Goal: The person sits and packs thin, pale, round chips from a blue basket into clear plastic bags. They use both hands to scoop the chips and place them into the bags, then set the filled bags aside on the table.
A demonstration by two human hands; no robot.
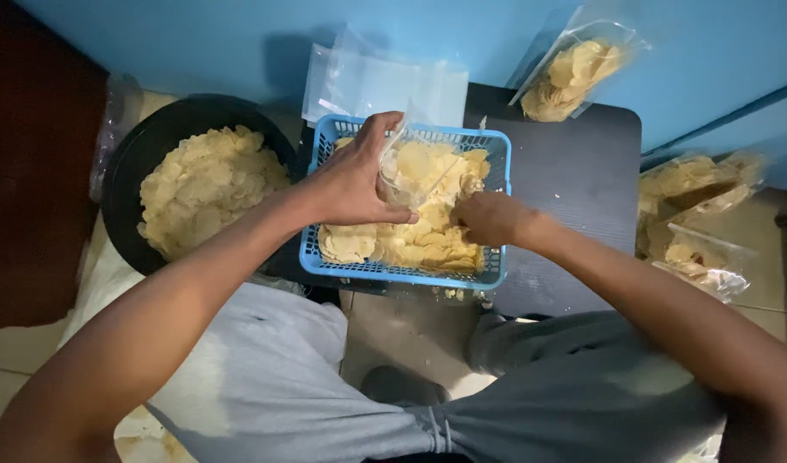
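A blue plastic basket [493, 276] full of pale yellow chips [415, 244] sits on a black surface in front of me. My left hand [355, 176] is over the basket and grips a clear plastic bag [415, 167] that holds some chips, its mouth tilted toward my right hand. My right hand [488, 216] is closed down among the chips at the basket's right side, its fingers hidden in them.
A big black bowl [128, 171] heaped with chips stands to the left. Empty clear bags [385, 81] lie behind the basket. Filled chip bags lean against the blue wall [573, 73] and lie at the right [698, 219]. My grey-trousered legs are below.
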